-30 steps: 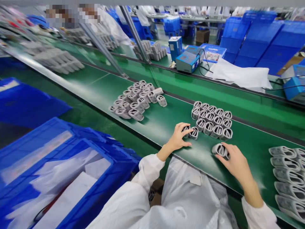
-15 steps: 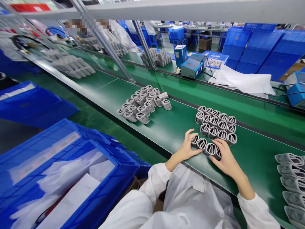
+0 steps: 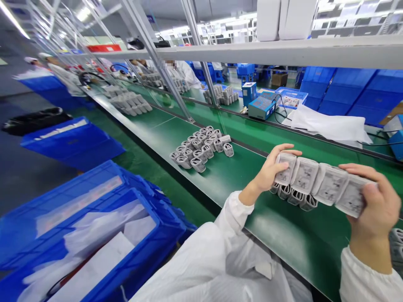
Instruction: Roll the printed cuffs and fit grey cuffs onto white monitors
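A row of several grey rolled pieces (image 3: 330, 182) hangs in the air above the green work surface, pressed together side by side. My left hand (image 3: 272, 167) grips its left end, thumb in front. At the right end, my right hand (image 3: 376, 201) holds the row with thumb and fingers. Below and behind it, more grey rolls (image 3: 296, 196) stand on the surface, partly hidden by the raised row. Farther left, a loose cluster of grey rolls (image 3: 201, 147) stands on the same surface.
Blue crates with white sheets (image 3: 126, 235) stand at the lower left. Past the divider are a blue device (image 3: 262, 105) and a white sheet (image 3: 330, 126). More grey rolls (image 3: 397, 245) lie at the right edge. Co-workers in white sit farther along the line.
Both hands have lifted the front row of rolls off the surface and tilted it, so their flat sides now face the camera. The view has tipped upward.
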Motion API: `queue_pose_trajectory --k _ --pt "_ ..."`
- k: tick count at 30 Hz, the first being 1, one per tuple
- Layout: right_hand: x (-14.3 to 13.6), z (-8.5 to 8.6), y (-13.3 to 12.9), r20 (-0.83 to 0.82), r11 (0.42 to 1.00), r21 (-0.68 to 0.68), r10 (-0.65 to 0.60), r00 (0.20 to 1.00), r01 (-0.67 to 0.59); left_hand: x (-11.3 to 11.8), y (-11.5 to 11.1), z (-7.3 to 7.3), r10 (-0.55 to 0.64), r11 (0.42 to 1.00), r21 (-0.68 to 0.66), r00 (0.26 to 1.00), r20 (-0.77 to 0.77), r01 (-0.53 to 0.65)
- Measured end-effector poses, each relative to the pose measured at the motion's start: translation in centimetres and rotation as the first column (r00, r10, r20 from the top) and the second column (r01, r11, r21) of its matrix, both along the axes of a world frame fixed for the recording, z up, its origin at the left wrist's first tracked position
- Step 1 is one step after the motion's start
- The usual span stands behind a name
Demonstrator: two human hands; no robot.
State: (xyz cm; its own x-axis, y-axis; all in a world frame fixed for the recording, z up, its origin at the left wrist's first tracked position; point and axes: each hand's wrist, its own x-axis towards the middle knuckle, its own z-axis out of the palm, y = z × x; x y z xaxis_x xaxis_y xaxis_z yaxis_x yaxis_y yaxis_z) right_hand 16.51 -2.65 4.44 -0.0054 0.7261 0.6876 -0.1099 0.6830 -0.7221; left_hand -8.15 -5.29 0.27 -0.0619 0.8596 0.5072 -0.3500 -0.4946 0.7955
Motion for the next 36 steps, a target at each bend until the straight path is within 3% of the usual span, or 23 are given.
queue_pose_trajectory --k 3,6,10,14,23,36 --pt "-0.6 2.4 -0.1 -0.143 0.997 0.008 -0.077 0.987 0.079 0.7 0.6 4.3 0.006 0.995 0.103 0.997 -0.071 0.001" --pt "-0.6 2.4 0.4 -0.194 0.995 -0.017 -0.098 0.976 0.096 1.4 1.2 5.7 0.055 0.988 0.150 0.994 -0.089 -0.041" --pt "-0.1 1.2 1.9 -0.138 0.995 -0.059 -0.092 0.986 0.085 2.3 2.8 4.4 0.116 0.986 0.129 0.992 -0.047 -0.110" --pt "0.7 0.2 3.1 -0.109 0.992 -0.123 0.013 0.994 -0.027 2.5 3.4 3.1 0.167 0.984 0.081 0.983 -0.078 -0.161" --pt "0.4 -0.1 2.9 -0.093 0.992 -0.098 0.073 0.993 -0.082 2.3 2.9 3.8 0.166 0.986 0.032 0.986 -0.021 -0.165" --pt "-0.4 -0.7 2.9 -0.149 0.992 -0.098 0.067 0.987 -0.082 2.3 3.2 3.4 0.152 0.988 -0.027 0.988 0.022 -0.152"
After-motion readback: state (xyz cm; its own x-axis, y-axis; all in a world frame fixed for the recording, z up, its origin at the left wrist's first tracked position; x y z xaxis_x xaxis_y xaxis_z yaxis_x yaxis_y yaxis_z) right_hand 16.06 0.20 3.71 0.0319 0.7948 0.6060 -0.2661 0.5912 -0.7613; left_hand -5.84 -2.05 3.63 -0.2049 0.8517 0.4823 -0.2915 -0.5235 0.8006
